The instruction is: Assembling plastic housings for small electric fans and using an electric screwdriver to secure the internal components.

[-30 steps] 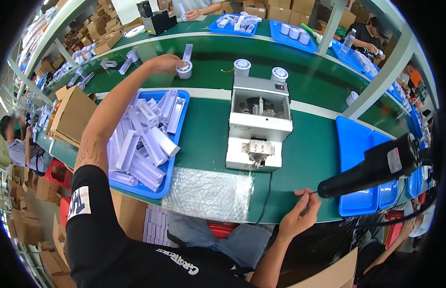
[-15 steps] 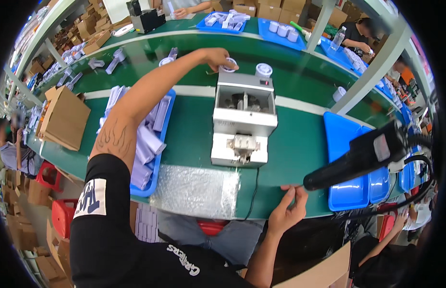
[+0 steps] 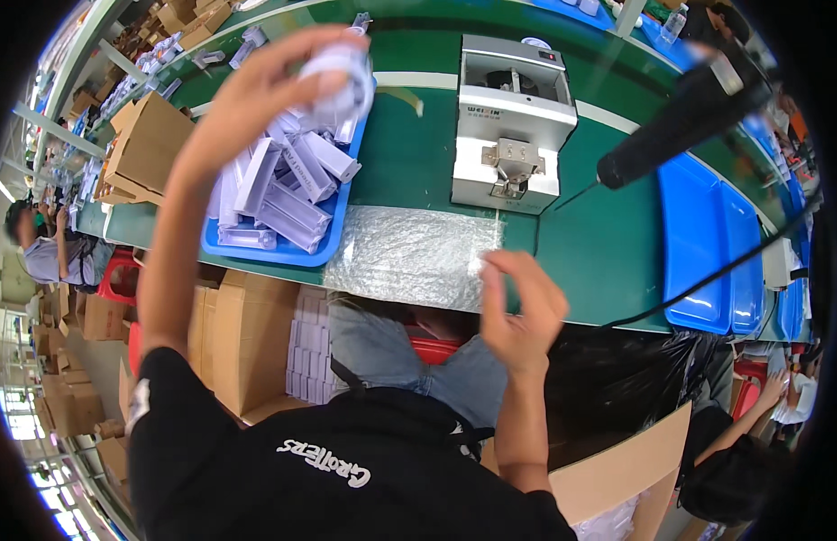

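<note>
My left hand (image 3: 288,86) is raised over the blue tray (image 3: 333,236) at the left, its fingers wrapped round a round pale-lavender plastic part (image 3: 340,77), slightly blurred. In that tray lies a heap of long lavender plastic housings (image 3: 292,194). My right hand (image 3: 526,311) is at the table's front edge by the bubble-wrap sheet (image 3: 409,257), thumb and forefinger pinched together; whatever is between them is too small to make out. A black electric screwdriver (image 3: 675,126) hangs to the right, its bit beside the grey-and-white screw feeder (image 3: 513,126), touching neither hand.
Nested blue trays (image 3: 702,261) stand at the right of the green table. An open cardboard box (image 3: 148,149) is at the far left. Behind the feeder sits another round white part (image 3: 535,42). The screwdriver's black cable (image 3: 707,279) crosses the right side. Cartons stand below the table edge.
My left hand has brought the round part from behind the feeder to above the left tray. My right hand has come away from the screwdriver. The view has shifted downward.
</note>
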